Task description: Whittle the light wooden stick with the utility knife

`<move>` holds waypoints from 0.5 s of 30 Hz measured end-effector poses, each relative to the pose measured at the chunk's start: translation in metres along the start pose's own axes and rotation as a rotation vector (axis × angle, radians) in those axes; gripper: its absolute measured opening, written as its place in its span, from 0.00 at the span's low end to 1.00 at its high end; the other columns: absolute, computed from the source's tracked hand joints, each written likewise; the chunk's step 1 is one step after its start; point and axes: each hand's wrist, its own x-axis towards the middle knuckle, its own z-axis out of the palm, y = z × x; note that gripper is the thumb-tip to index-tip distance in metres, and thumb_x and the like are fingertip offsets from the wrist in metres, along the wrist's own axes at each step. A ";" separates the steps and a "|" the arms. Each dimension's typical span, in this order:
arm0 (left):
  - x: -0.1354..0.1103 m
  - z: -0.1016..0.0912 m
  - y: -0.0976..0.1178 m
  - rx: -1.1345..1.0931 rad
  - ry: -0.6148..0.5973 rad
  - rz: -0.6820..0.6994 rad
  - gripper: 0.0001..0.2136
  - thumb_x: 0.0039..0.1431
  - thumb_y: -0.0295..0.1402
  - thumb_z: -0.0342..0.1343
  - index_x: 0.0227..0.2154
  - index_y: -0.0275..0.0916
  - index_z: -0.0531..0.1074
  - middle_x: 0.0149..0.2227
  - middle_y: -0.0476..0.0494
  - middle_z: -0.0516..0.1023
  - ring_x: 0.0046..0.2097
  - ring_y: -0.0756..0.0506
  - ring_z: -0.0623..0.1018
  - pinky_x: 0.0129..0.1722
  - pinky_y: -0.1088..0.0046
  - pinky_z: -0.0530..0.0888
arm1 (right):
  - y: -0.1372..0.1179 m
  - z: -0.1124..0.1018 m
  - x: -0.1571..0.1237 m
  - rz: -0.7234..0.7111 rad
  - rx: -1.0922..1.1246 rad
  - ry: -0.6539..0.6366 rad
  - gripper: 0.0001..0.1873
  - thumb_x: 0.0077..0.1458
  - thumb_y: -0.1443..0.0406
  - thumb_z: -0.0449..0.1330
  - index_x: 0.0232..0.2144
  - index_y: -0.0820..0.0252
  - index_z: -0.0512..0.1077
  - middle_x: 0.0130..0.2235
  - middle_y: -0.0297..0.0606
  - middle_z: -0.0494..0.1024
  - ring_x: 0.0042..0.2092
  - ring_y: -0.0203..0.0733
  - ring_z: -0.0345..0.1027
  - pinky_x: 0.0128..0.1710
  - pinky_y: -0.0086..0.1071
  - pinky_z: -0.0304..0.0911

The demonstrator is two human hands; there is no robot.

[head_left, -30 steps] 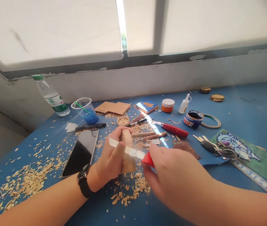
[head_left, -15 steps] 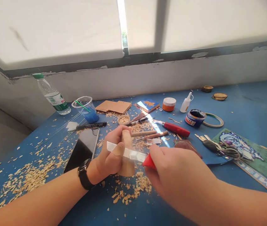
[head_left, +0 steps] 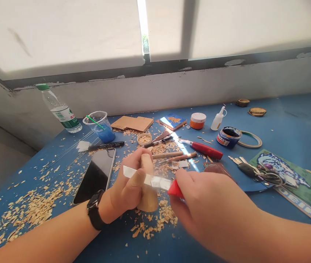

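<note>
My left hand (head_left: 128,182) is wrapped round a pale wooden block (head_left: 147,191) that stands upright on the blue table (head_left: 295,128), the thumb pressing on a knife blade. My right hand (head_left: 207,204) grips the red handle of this carving knife (head_left: 155,180), whose pale blade lies across the block's front, pointing left. A black watch (head_left: 93,210) sits on my left wrist. Wood shavings (head_left: 155,219) lie heaped under the block.
A black phone (head_left: 95,175) lies left of the block. Behind it are a marker (head_left: 106,146), a blue-stained cup (head_left: 102,128), a water bottle (head_left: 59,109), wooden boards (head_left: 133,123), a second red-handled knife (head_left: 203,149), paint pots (head_left: 228,137), a glue bottle (head_left: 217,118) and keys (head_left: 256,171).
The hands have stayed on the block and knife; the blade has shifted slightly down the wood and the view has drifted a little.
</note>
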 end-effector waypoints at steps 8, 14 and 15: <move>0.000 -0.003 0.008 0.094 -0.037 0.071 0.26 0.61 0.61 0.51 0.40 0.40 0.69 0.33 0.46 0.65 0.32 0.44 0.62 0.30 0.66 0.61 | 0.000 0.001 -0.002 -0.025 -0.004 0.048 0.10 0.49 0.67 0.61 0.25 0.52 0.62 0.18 0.30 0.69 0.16 0.42 0.59 0.21 0.37 0.33; 0.002 -0.004 0.008 0.094 -0.055 0.090 0.25 0.61 0.60 0.52 0.38 0.40 0.68 0.32 0.47 0.65 0.32 0.45 0.62 0.30 0.67 0.62 | 0.007 0.004 0.002 -0.057 0.035 0.018 0.11 0.50 0.68 0.64 0.25 0.54 0.63 0.19 0.29 0.69 0.17 0.40 0.61 0.20 0.35 0.34; 0.002 -0.004 0.009 0.088 -0.056 0.085 0.25 0.61 0.60 0.52 0.37 0.40 0.68 0.31 0.48 0.64 0.31 0.45 0.62 0.30 0.67 0.62 | 0.009 0.005 0.003 -0.059 0.038 0.013 0.11 0.49 0.69 0.64 0.26 0.55 0.63 0.19 0.29 0.69 0.17 0.40 0.61 0.20 0.35 0.34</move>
